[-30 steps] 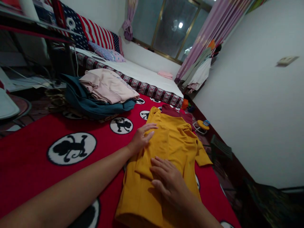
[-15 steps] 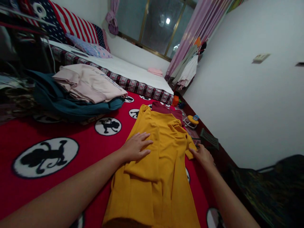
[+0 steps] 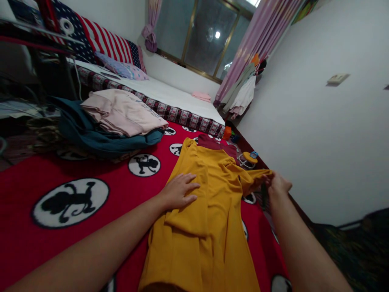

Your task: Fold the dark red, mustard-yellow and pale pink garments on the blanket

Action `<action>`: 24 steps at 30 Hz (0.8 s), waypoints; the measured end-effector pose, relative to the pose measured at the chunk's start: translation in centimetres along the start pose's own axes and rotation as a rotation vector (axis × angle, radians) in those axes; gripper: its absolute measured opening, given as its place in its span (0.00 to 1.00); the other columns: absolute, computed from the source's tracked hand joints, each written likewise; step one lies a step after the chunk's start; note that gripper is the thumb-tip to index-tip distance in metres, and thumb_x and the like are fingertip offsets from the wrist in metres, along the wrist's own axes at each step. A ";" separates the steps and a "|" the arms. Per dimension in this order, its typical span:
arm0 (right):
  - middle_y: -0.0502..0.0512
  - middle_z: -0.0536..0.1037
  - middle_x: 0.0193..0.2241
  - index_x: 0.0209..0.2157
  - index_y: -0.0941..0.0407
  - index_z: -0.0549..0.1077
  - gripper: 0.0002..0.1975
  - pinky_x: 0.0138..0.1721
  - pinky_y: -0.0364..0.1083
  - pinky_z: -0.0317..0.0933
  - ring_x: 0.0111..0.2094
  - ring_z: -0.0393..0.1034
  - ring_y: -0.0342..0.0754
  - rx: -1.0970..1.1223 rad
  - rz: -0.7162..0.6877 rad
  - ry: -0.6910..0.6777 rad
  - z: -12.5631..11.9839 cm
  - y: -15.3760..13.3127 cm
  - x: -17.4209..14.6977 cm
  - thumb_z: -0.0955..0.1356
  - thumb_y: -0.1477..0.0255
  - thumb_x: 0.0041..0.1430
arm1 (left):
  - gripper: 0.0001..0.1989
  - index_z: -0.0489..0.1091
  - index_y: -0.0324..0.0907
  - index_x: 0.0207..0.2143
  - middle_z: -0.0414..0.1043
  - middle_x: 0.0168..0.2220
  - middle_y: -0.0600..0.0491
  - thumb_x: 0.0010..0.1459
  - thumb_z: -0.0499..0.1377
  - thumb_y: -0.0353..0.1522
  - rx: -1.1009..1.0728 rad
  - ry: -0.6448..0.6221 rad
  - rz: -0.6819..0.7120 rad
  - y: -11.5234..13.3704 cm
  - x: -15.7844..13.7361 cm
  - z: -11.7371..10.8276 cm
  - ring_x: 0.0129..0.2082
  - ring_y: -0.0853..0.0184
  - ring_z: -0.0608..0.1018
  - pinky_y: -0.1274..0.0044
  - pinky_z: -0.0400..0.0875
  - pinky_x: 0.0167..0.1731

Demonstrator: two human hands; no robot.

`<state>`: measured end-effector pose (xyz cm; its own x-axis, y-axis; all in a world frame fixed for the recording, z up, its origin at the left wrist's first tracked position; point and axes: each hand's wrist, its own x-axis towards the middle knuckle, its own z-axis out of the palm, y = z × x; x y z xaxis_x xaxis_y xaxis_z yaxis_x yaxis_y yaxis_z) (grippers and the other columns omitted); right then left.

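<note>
A mustard-yellow dress [image 3: 220, 211] lies spread on a red blanket [image 3: 121, 215] printed with dark figures in white ovals. My left hand [image 3: 180, 191] rests flat on the dress's left side, fingers apart. At the right, my right hand [image 3: 276, 183] grips the end of the dress's sleeve [image 3: 255, 175] and holds it stretched outward, lifted off the blanket. Beyond the neckline a maroon garment [image 3: 217, 142] shows, partly covered by the dress.
Folded clothes, a pale pink top [image 3: 124, 111] over a teal garment [image 3: 100, 140], are piled at the left. A white-topped bed [image 3: 173, 95] runs along the back beneath the window. A yellow round item [image 3: 249, 157] sits by the right wall.
My right hand has moved right and slightly up, drawing the sleeve out from the dress's side. The left hand stays flat on the dress. The view has shifted slightly.
</note>
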<state>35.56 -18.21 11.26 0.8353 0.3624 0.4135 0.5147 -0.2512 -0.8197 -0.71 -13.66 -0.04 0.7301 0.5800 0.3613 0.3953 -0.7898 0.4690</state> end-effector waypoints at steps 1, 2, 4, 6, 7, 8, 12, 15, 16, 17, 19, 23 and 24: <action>0.52 0.71 0.22 0.26 0.56 0.66 0.07 0.26 0.45 0.68 0.26 0.73 0.47 0.065 0.025 0.030 0.8 -1.7 0.2 0.60 0.72 0.57 | 0.22 0.70 0.49 0.54 0.60 0.63 0.47 0.57 0.59 0.42 -0.025 0.003 -0.009 -0.1 0.0 0.0 0.63 0.53 0.63 0.58 0.53 0.62; 0.51 0.71 0.24 0.29 0.56 0.65 0.07 0.26 0.43 0.68 0.25 0.73 0.45 0.152 0.043 0.056 1.6 -3.6 0.1 0.59 0.71 0.59 | 0.24 0.68 0.48 0.56 0.58 0.64 0.46 0.58 0.59 0.42 -0.068 0.022 -0.024 -0.3 0.1 0.1 0.63 0.53 0.62 0.59 0.54 0.62; 0.48 0.73 0.27 0.32 0.56 0.65 0.08 0.28 0.39 0.69 0.26 0.73 0.40 0.338 0.019 0.036 2.8 -7.7 -1.4 0.60 0.68 0.61 | 0.28 0.60 0.45 0.62 0.54 0.65 0.44 0.60 0.56 0.42 -0.193 0.154 -0.085 -0.7 0.2 0.0 0.64 0.55 0.61 0.61 0.57 0.61; 0.49 0.75 0.31 0.35 0.56 0.68 0.10 0.31 0.40 0.70 0.29 0.75 0.40 0.711 -0.154 -0.344 3.2 -11.6 -4.4 0.65 0.63 0.59 | 0.30 0.52 0.44 0.65 0.51 0.66 0.43 0.63 0.53 0.41 -0.304 0.406 -0.183 -1.0 0.2 -0.3 0.65 0.58 0.60 0.63 0.58 0.61; 0.50 0.76 0.35 0.38 0.55 0.70 0.12 0.31 0.40 0.70 0.30 0.76 0.41 0.735 -0.255 -0.597 3.0 -13.1 -6.3 0.68 0.62 0.56 | 0.30 0.50 0.43 0.66 0.50 0.66 0.42 0.64 0.51 0.40 -0.330 0.545 -0.228 -1.1 0.2 -0.6 0.65 0.58 0.59 0.63 0.58 0.62; 0.51 0.77 0.39 0.41 0.55 0.71 0.15 0.30 0.40 0.70 0.31 0.76 0.42 0.698 -0.335 -0.825 2.7 -14.3 -8.1 0.70 0.61 0.54 | 0.29 0.49 0.43 0.66 0.49 0.66 0.42 0.65 0.51 0.39 -0.331 0.671 -0.262 -1.2 0.1 -0.8 0.65 0.59 0.58 0.63 0.56 0.62; 0.55 0.78 0.43 0.41 0.56 0.74 0.17 0.28 0.41 0.69 0.30 0.76 0.43 0.482 -0.497 -1.019 0.6 -14.3 -13.0 0.71 0.60 0.54 | 0.30 0.46 0.41 0.66 0.47 0.66 0.40 0.64 0.52 0.35 -0.174 0.906 -0.255 -1.1 0.1 -1.6 0.67 0.58 0.52 0.62 0.48 0.65; 0.57 0.80 0.37 0.37 0.57 0.76 0.15 0.31 0.44 0.69 0.32 0.76 0.48 0.228 -0.464 -0.943 -0.5 -9.6 -13.3 0.70 0.60 0.54 | 0.33 0.47 0.40 0.65 0.45 0.67 0.40 0.60 0.55 0.31 -0.040 0.868 -0.255 -1.0 0.3 -1.5 0.67 0.56 0.51 0.61 0.49 0.65; 0.57 0.80 0.34 0.37 0.57 0.76 0.15 0.32 0.45 0.69 0.32 0.76 0.49 0.122 -0.445 -0.926 -0.8 -7.7 -13.1 0.69 0.60 0.54 | 0.33 0.49 0.41 0.65 0.45 0.67 0.40 0.58 0.56 0.29 -0.007 0.831 -0.268 -1.0 0.3 -1.4 0.67 0.55 0.52 0.61 0.50 0.65; 0.57 0.80 0.33 0.37 0.57 0.76 0.15 0.32 0.46 0.69 0.33 0.76 0.50 0.015 -0.432 -0.914 -1.2 -5.8 -12.8 0.69 0.61 0.54 | 0.33 0.52 0.41 0.64 0.46 0.67 0.41 0.57 0.57 0.28 0.020 0.789 -0.284 -1.1 0.4 -1.3 0.67 0.54 0.54 0.61 0.51 0.65; 0.58 0.79 0.37 0.40 0.56 0.75 0.15 0.37 0.49 0.68 0.37 0.76 0.53 -0.164 -0.449 -0.886 -2.4 -2.1 -12.5 0.68 0.63 0.53 | 0.30 0.59 0.42 0.60 0.50 0.65 0.42 0.54 0.58 0.26 0.059 0.701 -0.305 -1.2 0.6 -1.0 0.65 0.52 0.56 0.60 0.53 0.64; 0.62 0.76 0.48 0.49 0.58 0.70 0.23 0.46 0.52 0.65 0.43 0.74 0.55 -0.426 -0.441 -0.831 -5.3 2.7 -13.0 0.67 0.62 0.53 | 0.25 0.67 0.42 0.55 0.54 0.63 0.43 0.53 0.57 0.24 0.061 0.562 -0.300 -1.6 0.8 -0.5 0.63 0.51 0.61 0.60 0.57 0.62; 0.63 0.75 0.49 0.51 0.58 0.69 0.25 0.45 0.52 0.64 0.43 0.73 0.55 -0.477 -0.416 -0.822 -6.0 3.4 -13.3 0.66 0.61 0.54 | 0.25 0.67 0.41 0.55 0.54 0.63 0.42 0.53 0.57 0.24 0.049 0.537 -0.304 -1.7 0.9 -0.3 0.62 0.51 0.61 0.61 0.58 0.62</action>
<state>27.35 -29.25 5.38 0.2770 0.9573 0.0831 0.9047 -0.2308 -0.3581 -0.93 -11.72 -0.30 0.2036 0.7899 0.5784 0.5759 -0.5744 0.5817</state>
